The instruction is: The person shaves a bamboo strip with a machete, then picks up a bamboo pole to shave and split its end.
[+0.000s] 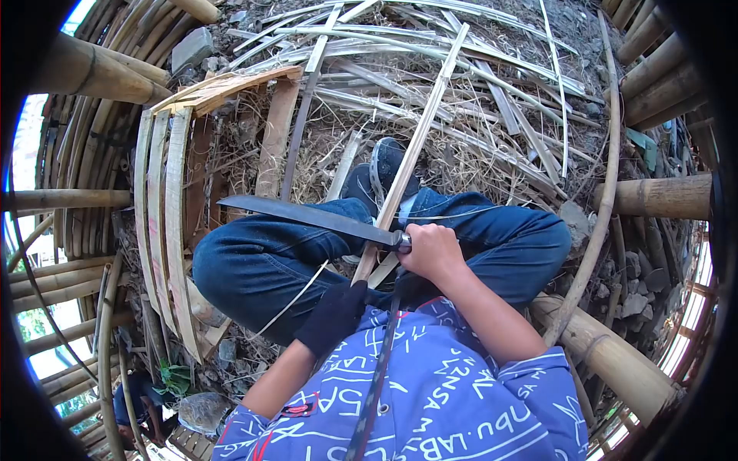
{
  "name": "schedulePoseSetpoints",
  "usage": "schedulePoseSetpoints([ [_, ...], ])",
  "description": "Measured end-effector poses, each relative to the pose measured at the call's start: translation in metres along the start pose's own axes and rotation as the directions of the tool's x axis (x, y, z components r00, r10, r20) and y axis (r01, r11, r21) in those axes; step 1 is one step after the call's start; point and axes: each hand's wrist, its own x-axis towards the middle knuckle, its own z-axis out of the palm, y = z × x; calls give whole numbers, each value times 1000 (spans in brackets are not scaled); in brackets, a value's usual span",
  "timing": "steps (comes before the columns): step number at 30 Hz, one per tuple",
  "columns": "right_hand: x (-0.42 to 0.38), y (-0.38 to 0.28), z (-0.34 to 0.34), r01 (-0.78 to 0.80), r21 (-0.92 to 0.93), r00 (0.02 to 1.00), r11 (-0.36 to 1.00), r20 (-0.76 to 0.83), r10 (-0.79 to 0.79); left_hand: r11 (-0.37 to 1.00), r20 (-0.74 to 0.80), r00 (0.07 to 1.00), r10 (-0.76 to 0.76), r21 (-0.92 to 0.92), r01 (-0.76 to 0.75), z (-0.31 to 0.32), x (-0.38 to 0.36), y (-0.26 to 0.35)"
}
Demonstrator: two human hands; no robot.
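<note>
My right hand (433, 252) is closed round the handle of a machete (304, 215). Its long dark blade points left, lying across a pale bamboo strip (423, 134) just in front of my body. My left hand (335, 313), in a black glove, grips the near end of that strip by my lap, its fingers partly hidden. From there the strip slants away over my shoes (388, 165) toward the litter. A thin sliver (296, 298) crosses my left knee, beside the glove.
Split bamboo strips (369, 46) and curly shavings (461, 150) cover the ground ahead. On the left stands a wooden crate (165, 207). Thick bamboo poles (657, 197) and rubble (634, 296) border the right side. Another person (140, 403) is at the lower left, beyond the poles.
</note>
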Motion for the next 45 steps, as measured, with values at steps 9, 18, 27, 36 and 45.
schedulePoseSetpoints([
  [9, 1, -3, -1, 17, -24, 1000, 1000, 21, -17, 997, 3, 1000, 4, 73, -4, 4, -5, -5],
  [18, 15, 16, 4, -16, -198, 999, 980, 27, 21, 994, -43, 998, -56, 89, 60, 12, -7, -7],
  [27, 52, 64, -30, -327, -313, 939, 892, 0, 344, 851, 65, 898, -435, -297, 434, -6, -9, 24],
  [36, 92, 105, -48, -417, -344, 906, 841, -89, 413, 801, 87, 864, -497, -337, 494, -15, -18, 26],
  [45, 130, 173, -82, -488, -307, 871, 817, -235, 431, 921, 95, 923, -374, -79, 382, -35, -57, 13],
])
